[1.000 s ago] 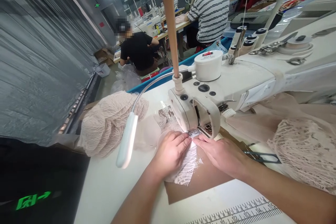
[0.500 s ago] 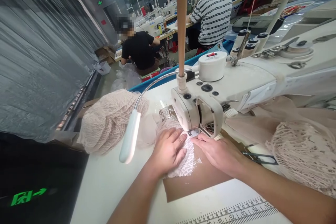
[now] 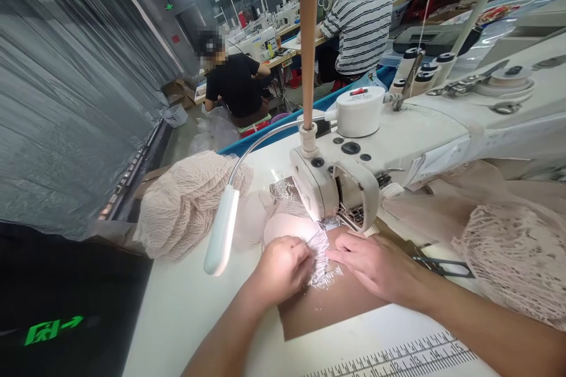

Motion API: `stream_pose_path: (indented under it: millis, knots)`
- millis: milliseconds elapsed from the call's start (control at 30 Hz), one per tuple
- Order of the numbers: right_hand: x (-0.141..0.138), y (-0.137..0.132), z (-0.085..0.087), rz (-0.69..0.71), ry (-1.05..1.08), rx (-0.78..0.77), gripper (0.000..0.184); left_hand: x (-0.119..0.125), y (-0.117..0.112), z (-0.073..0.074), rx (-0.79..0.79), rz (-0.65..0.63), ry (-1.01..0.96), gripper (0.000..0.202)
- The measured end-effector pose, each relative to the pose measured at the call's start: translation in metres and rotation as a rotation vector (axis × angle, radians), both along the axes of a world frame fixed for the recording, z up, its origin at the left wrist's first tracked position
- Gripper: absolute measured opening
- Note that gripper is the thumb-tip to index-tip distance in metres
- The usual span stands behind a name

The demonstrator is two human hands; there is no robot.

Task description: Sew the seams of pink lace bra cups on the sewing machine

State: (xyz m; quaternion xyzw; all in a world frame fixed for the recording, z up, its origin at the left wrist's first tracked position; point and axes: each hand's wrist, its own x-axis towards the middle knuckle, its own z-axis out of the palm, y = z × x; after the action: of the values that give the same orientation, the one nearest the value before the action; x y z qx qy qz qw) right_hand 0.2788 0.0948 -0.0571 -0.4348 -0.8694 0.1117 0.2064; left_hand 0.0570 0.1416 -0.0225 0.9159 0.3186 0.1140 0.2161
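Note:
My left hand [image 3: 285, 265] is closed, its fingertips pinching a piece of pale lace fabric [image 3: 319, 247] beside the sewing machine's needle area. A smooth, light-pink cup-like part [image 3: 289, 227] of the work shows above my knuckles. On the other side, my right hand [image 3: 371, 259] has curled fingers, with its fingertips at the lace's right edge; the thumb's grip is partly hidden. The presser foot [image 3: 329, 222] of the sewing machine [image 3: 316, 188] sits just above the lace. Beneath both hands lies a brown plate [image 3: 327, 315].
A stack of lace pieces [image 3: 186, 200] lies left, behind a gooseneck lamp [image 3: 221, 230]. More lace [image 3: 508, 247] is heaped right. A printed ruler scale [image 3: 398, 359] runs along the front. Thread cones [image 3: 424, 76] stand behind the machine. Two people [image 3: 236, 85] sit farther back.
My left hand has gone from lying flat on the lace to a closed pinch, folding it back and exposing the smooth pink part. My right fingertips have moved slightly nearer me, away from the presser foot.

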Motion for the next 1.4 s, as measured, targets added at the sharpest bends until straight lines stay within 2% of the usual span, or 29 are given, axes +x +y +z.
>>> stream_pose_path:
  millis: [167, 233, 267, 400, 500, 567, 733, 867, 1033, 1200, 1400]
  knots:
    - [0.002, 0.0, -0.001, 0.009, -0.01, -0.029, 0.033, -0.01, 0.011, -0.002, -0.382, 0.107, -0.164, 0.034]
    - [0.001, 0.0, -0.001, 0.006, -0.013, -0.031, 0.031, -0.012, 0.014, -0.001, -0.466, 0.129, -0.173, 0.036]
    - [0.001, 0.001, 0.0, 0.003, -0.015, -0.031, 0.03, -0.012, 0.015, 0.0, -0.46, 0.119, -0.157, 0.037]
    - [0.0, 0.002, 0.001, -0.022, -0.016, 0.014, 0.034, -0.01, 0.011, 0.007, -0.299, -0.006, -0.067, 0.033]
    - [-0.001, 0.003, -0.001, -0.039, -0.007, 0.068, 0.035, -0.01, 0.008, 0.011, -0.273, -0.015, -0.081, 0.024]
    - [-0.001, 0.003, -0.002, -0.046, -0.007, 0.083, 0.033, -0.009, 0.008, 0.01, -0.201, -0.02, -0.13, 0.02]
    - [0.0, 0.0, -0.004, -0.055, -0.01, 0.067, 0.033, -0.001, 0.009, -0.003, 0.153, -0.178, -0.095, 0.031]
    - [0.0, -0.003, -0.004, -0.07, -0.019, 0.075, 0.04, 0.004, 0.007, -0.013, 0.309, -0.208, -0.008, 0.035]
    - [-0.002, -0.003, -0.005, -0.089, -0.042, 0.097, 0.04, 0.005, 0.003, -0.015, 0.313, -0.178, 0.015, 0.036]
    - [-0.004, 0.0, -0.004, -0.155, -0.078, 0.145, 0.034, 0.011, 0.0, -0.015, 0.26, -0.074, 0.026, 0.039]
    - [-0.004, 0.002, 0.0, -0.178, -0.077, 0.103, 0.035, 0.013, 0.001, -0.016, 0.266, -0.036, 0.031, 0.04]
